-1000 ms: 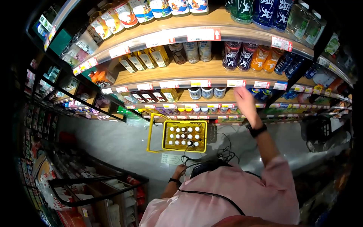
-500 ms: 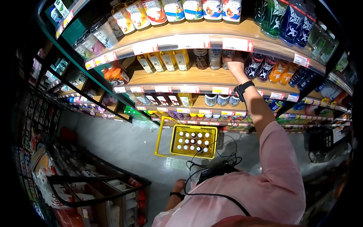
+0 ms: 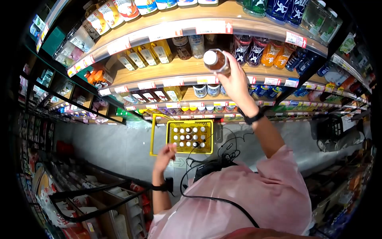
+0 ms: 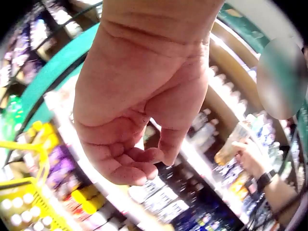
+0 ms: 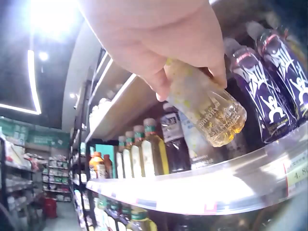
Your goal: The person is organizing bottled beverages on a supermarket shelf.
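Observation:
My right hand (image 3: 236,85) grips a bottle (image 3: 217,60) of amber drink with a white cap, in front of the middle shelf (image 3: 167,73). In the right wrist view the bottle (image 5: 207,106) is tilted, its pale label partly hidden by my fingers, its clear base showing. My left hand (image 3: 162,160) is in the air beside the yellow basket (image 3: 212,137), holding nothing. Its fingers hang loosely curled in the left wrist view. Rows of bottles, mostly white-capped, stand inside the basket on the floor.
Beside the gripped bottle's place are purple bottles (image 3: 241,49), orange bottles (image 3: 270,56) and yellow bottles (image 3: 162,51). An upper shelf (image 3: 179,24) overhangs this row. Black cables (image 3: 230,153) trail near my waist. A low display rack (image 3: 103,199) stands behind at left.
My right hand reached into the middle shelf and has come back out with a bottle. My left hand has risen from beside my body to the basket's side.

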The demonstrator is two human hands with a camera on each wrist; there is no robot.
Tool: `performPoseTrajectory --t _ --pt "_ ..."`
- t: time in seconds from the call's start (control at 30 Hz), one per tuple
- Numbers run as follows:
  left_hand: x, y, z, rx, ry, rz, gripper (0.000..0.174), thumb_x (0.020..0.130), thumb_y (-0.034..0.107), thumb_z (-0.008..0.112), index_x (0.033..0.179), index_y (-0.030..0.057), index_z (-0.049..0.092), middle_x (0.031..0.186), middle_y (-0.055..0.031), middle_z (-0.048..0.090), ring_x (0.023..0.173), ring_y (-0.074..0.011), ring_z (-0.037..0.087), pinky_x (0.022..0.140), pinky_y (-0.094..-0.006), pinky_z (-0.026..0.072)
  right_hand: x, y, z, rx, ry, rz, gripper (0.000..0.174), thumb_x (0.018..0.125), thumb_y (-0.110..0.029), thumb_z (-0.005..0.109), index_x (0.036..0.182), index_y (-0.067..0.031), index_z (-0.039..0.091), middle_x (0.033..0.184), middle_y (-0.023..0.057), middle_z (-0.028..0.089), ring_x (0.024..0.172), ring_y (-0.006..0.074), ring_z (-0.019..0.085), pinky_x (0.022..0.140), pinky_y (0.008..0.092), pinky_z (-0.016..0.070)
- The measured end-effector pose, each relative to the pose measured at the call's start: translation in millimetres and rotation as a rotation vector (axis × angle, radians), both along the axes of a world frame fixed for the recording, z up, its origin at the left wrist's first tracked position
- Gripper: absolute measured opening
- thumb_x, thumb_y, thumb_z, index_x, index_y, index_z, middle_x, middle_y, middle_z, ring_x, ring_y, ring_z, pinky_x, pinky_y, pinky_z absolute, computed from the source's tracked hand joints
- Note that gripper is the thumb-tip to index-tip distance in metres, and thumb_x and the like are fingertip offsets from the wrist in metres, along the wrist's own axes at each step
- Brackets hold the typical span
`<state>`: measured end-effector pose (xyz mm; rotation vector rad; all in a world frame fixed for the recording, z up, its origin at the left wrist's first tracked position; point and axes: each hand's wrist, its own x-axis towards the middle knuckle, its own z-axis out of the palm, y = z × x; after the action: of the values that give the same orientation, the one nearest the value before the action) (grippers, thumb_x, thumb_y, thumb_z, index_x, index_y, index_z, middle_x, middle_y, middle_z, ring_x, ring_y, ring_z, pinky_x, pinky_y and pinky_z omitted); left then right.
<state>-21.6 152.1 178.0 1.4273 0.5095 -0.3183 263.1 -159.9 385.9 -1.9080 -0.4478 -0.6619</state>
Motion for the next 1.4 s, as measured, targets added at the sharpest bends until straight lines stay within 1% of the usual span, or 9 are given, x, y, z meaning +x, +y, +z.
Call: performPoseTrajectory --t 0.27,0.37,0.47,0.6,0.63,0.8,1.0,1.27,1.4 --pt "95 -122 279 0.045 -0.945 -0.209 0.056 0.095 0.015 0.060 0.145 0.0012 0.041 0.108 -0.0055 0.057 0.101 -0.0127 0.055 0.092 -0.0302 0.0454 -141 -37 35 0.014 0.386 0.476 0.071 0.072 -0.021 0.084 0.131 0.0017 0.053 0.122 0.0183 0.062 0.110 0.0285 0.062 0.095 0.0372 0.0489" --pt "114 -164 282 0.010 -0.937 -0.254 0.053 0.097 0.021 0.057 0.145 0.0038 0.042 0.109 -0.0042 0.061 0.098 -0.0110 0.055 0.088 -0.0277 0.0456 -170 -48 33 -0.008 0.331 0.430 0.075 0.068 -0.022 0.088 0.130 0.0029 0.052 0.116 0.0191 0.064 0.105 0.0278 0.064 0.089 0.0362 0.0511" --pt "136 -191 281 0.068 -0.876 -0.265 0.028 0.101 0.026 0.055 0.110 0.0010 0.063 0.092 0.0009 0.064 0.087 -0.0064 0.056 0.080 -0.0236 0.0455 -189 -64 31 0.223 0.454 0.450 0.084 0.068 -0.016 0.088 0.137 0.0005 0.044 0.112 0.0157 0.066 0.099 0.0203 0.065 0.087 0.0337 0.0502" --pt "163 -218 270 -0.077 -0.642 -0.224 0.042 0.103 0.040 0.050 0.094 0.0015 0.066 0.085 -0.0002 0.063 0.077 -0.0071 0.056 0.070 -0.0232 0.0442 -193 -89 10 0.496 0.546 0.548 0.079 0.078 -0.009 0.080 0.143 0.0008 0.037 0.124 0.0144 0.059 0.111 0.0180 0.059 0.094 0.0330 0.0468" --pt "175 -219 262 -0.067 -0.655 -0.262 0.046 0.101 0.046 0.050 0.104 0.0015 0.063 0.093 -0.0120 0.069 0.082 -0.0179 0.067 0.074 -0.0300 0.0541 -192 -95 -1 0.513 0.564 0.594 0.077 0.081 -0.009 0.077 0.144 0.0017 0.035 0.131 0.0150 0.055 0.115 0.0181 0.057 0.096 0.0329 0.0464" --pt "190 -236 247 -0.219 -0.480 -0.220 0.048 0.099 0.048 0.052 0.108 0.0022 0.062 0.092 -0.0129 0.070 0.084 -0.0200 0.069 0.076 -0.0326 0.0551 -193 -101 -14 0.595 0.598 0.522 0.072 0.084 -0.007 0.073 0.145 0.0036 0.037 0.130 0.0141 0.057 0.117 0.0181 0.057 0.099 0.0323 0.0453" --pt "176 -228 250 -0.227 -0.512 -0.359 0.029 0.099 0.038 0.057 0.103 0.0100 0.062 0.088 0.0040 0.063 0.081 -0.0046 0.055 0.078 -0.0222 0.0430 -193 -108 -18 0.934 0.720 0.657 0.065 0.087 -0.007 0.069 0.144 0.0040 0.039 0.127 0.0123 0.061 0.116 0.0164 0.058 0.099 0.0319 0.0452" --pt "170 -227 238 -0.209 -0.562 -0.263 0.032 0.101 0.034 0.058 0.108 0.0034 0.064 0.093 0.0038 0.063 0.085 -0.0034 0.053 0.078 -0.0210 0.0432 -183 -104 0 0.590 0.725 0.634 0.065 0.085 -0.007 0.073 0.141 0.0014 0.041 0.121 0.0090 0.062 0.108 0.0140 0.060 0.093 0.0300 0.0487" --pt "172 -208 220 -0.249 -0.468 -0.192 0.051 0.105 0.046 0.041 0.128 0.0024 0.055 0.109 -0.0076 0.067 0.099 -0.0172 0.064 0.087 -0.0342 0.0513 -144 -94 -2 0.556 0.737 0.642 0.056 0.082 -0.006 0.075 0.132 0.0040 0.050 0.113 0.0089 0.066 0.101 0.0134 0.063 0.088 0.0286 0.0510"
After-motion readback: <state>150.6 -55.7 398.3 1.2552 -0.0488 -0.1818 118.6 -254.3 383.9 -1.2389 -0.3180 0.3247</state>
